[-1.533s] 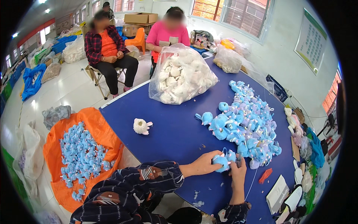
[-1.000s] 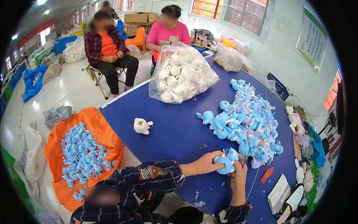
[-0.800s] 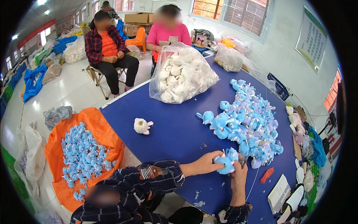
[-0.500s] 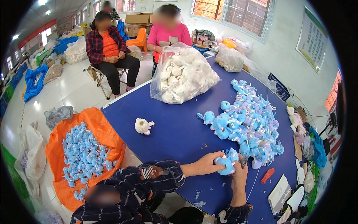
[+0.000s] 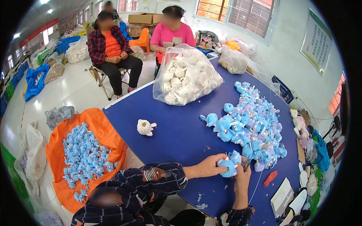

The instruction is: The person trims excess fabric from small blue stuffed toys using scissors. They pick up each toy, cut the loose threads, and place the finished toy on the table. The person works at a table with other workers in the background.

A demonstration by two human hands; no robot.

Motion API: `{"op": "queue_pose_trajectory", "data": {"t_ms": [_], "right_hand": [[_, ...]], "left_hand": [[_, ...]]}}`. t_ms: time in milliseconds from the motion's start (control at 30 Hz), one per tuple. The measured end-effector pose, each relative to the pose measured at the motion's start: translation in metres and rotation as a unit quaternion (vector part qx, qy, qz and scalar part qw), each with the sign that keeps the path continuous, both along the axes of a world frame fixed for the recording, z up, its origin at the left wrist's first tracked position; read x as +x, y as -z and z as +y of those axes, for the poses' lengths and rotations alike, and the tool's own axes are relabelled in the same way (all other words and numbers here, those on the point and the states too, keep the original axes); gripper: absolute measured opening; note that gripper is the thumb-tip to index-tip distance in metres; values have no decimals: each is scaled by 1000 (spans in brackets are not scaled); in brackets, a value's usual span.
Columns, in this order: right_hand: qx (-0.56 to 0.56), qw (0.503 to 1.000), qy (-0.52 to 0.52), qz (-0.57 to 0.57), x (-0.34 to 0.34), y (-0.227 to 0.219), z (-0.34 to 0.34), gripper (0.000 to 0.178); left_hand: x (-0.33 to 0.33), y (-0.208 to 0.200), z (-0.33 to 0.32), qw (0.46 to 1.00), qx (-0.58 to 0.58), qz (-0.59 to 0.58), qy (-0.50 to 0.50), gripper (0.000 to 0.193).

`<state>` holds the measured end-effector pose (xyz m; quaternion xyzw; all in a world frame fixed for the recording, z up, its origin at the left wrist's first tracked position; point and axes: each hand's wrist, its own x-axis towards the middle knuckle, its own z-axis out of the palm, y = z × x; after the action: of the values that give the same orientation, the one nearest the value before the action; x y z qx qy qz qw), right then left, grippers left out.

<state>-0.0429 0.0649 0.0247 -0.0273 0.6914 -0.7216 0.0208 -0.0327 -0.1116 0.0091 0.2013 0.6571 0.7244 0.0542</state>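
Holding blue plush pc (image 5: 228, 165) in L hand (image 5: 212, 164)'s grip, over worktop (image 5: 177, 132); R hand (image 5: 242, 179) grasping metal tool (image 5: 247, 164), prob. scissors, beside it. Pc looks mid-work. Blue/lilac heap (image 5: 249, 128) on worktop, blue lot (image 5: 85, 150) in orange sheet (image 5: 107, 128); which done/left, can't tell.

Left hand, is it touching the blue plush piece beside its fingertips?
Touching. The head view shows the left hand pinching the blue plush piece by its left side, no gap visible.
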Motion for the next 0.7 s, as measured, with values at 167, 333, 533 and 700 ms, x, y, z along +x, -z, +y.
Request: {"op": "queue_pose_trajectory", "data": {"t_ms": [167, 333, 533, 700], "right_hand": [[3, 1000, 13, 22, 0, 1, -3, 39], [9, 999, 22, 42, -2, 4, -2, 39], [7, 999, 14, 44, 0, 2, -4, 36], [11, 999, 19, 47, 1, 1, -5, 34]], "left_hand": [[-2, 6, 1, 1000, 7, 4, 7, 27], [-1, 2, 1, 1000, 3, -17, 20, 26], [-1, 3, -1, 1000, -6, 16, 9, 26], [-1, 3, 0, 999, -18, 28, 2, 26]]}}
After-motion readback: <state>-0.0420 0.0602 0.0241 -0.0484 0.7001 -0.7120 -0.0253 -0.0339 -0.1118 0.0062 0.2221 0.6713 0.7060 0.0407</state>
